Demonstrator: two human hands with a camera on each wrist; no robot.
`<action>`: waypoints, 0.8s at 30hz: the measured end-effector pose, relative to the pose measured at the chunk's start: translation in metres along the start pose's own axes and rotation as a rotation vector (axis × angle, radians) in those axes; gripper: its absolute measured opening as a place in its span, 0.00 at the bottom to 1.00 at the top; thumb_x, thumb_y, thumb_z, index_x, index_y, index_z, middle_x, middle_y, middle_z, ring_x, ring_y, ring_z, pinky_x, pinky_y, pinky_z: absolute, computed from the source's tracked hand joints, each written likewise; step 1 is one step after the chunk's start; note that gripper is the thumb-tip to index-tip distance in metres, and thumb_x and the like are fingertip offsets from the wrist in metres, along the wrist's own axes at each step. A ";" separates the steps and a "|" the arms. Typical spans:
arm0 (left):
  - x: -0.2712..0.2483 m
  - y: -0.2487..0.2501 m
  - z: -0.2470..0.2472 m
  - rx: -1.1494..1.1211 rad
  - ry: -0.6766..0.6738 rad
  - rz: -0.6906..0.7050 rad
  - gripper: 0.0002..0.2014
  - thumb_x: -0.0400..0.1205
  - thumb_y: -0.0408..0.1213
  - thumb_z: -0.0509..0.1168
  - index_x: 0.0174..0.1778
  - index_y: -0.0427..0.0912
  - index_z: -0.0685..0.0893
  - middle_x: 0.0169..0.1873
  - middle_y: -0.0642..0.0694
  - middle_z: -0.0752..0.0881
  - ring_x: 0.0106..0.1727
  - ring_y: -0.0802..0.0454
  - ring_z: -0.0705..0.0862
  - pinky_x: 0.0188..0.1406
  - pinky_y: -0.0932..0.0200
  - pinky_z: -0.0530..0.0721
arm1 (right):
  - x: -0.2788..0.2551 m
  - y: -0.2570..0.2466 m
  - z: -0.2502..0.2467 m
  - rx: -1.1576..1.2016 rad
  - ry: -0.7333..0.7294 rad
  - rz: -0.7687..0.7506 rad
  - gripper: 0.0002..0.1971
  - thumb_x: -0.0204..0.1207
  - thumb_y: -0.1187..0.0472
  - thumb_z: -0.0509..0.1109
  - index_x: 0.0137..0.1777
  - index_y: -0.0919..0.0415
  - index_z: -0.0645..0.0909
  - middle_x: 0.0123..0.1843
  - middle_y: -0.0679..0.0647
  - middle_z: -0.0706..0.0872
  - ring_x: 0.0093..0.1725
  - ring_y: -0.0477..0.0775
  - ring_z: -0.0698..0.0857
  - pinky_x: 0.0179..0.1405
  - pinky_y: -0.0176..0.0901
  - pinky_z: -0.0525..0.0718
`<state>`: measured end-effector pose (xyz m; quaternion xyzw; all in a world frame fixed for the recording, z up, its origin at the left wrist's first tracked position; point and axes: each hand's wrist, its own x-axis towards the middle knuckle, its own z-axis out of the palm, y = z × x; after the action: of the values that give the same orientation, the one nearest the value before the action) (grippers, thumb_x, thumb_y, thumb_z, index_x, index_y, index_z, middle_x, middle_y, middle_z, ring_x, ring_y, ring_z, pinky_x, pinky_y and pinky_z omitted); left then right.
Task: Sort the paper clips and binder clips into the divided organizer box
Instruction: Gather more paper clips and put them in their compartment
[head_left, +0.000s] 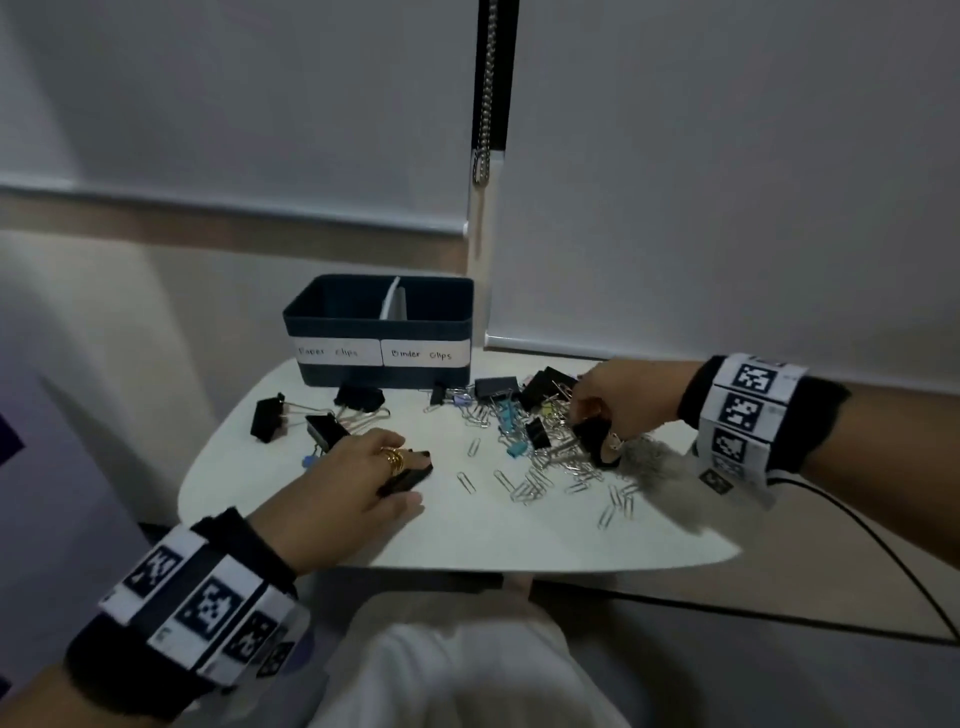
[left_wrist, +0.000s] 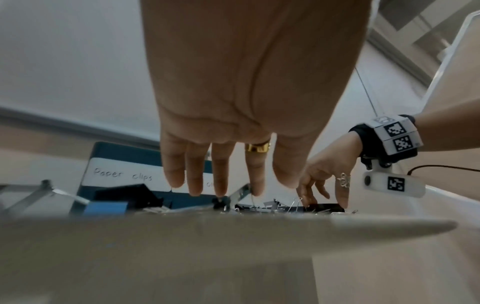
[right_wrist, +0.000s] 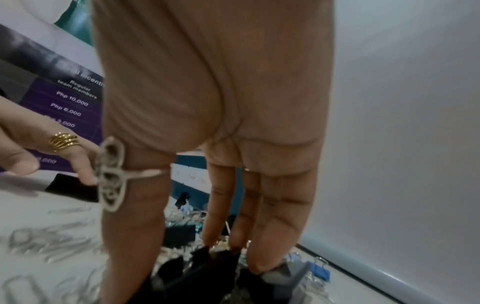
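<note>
A dark blue organizer box (head_left: 379, 332) with two compartments labelled "Paper clips" and "Binder clips" stands at the back of the small white table (head_left: 467, 535). My left hand (head_left: 415, 483) lies near the table's left side, its straight fingers (left_wrist: 221, 181) touching a black binder clip (head_left: 400, 482); the thumb stays just apart from it. My right hand (head_left: 584, 421) reaches down into the mixed pile, thumb and fingers (right_wrist: 259, 257) pinching a large black binder clip (head_left: 595, 441). Silver paper clips (head_left: 540, 478) are scattered in front of it.
Several more black binder clips (head_left: 267, 418) lie left of the box, others (head_left: 496, 387) just to its right. Small blue clips (head_left: 506, 421) sit in the pile. A black cable (head_left: 857, 525) runs off the table's right. A wall with blinds stands close behind.
</note>
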<state>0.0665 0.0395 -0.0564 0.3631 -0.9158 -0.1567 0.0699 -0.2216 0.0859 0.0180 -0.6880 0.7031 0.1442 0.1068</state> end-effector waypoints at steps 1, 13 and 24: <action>-0.003 -0.002 0.008 -0.022 -0.012 -0.021 0.26 0.80 0.58 0.56 0.75 0.57 0.68 0.75 0.55 0.64 0.77 0.56 0.62 0.77 0.55 0.65 | -0.002 -0.001 0.004 -0.015 -0.001 -0.007 0.20 0.67 0.65 0.76 0.59 0.53 0.80 0.49 0.47 0.80 0.53 0.51 0.80 0.46 0.37 0.75; -0.016 0.003 0.046 -0.089 0.209 -0.101 0.39 0.69 0.65 0.31 0.78 0.63 0.58 0.80 0.59 0.56 0.83 0.56 0.48 0.81 0.49 0.49 | -0.016 -0.029 -0.026 0.059 0.156 -0.047 0.18 0.68 0.64 0.75 0.59 0.56 0.83 0.55 0.51 0.85 0.48 0.49 0.79 0.39 0.33 0.75; -0.020 0.010 0.044 -0.124 0.311 -0.166 0.27 0.82 0.53 0.54 0.78 0.51 0.63 0.78 0.48 0.57 0.79 0.50 0.54 0.77 0.50 0.59 | 0.058 -0.113 -0.020 0.098 0.123 -0.109 0.11 0.76 0.58 0.69 0.55 0.60 0.85 0.55 0.54 0.88 0.49 0.50 0.84 0.40 0.32 0.80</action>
<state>0.0635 0.0703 -0.0949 0.4523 -0.8494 -0.1603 0.2197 -0.1095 0.0235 0.0103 -0.7268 0.6760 0.0608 0.1047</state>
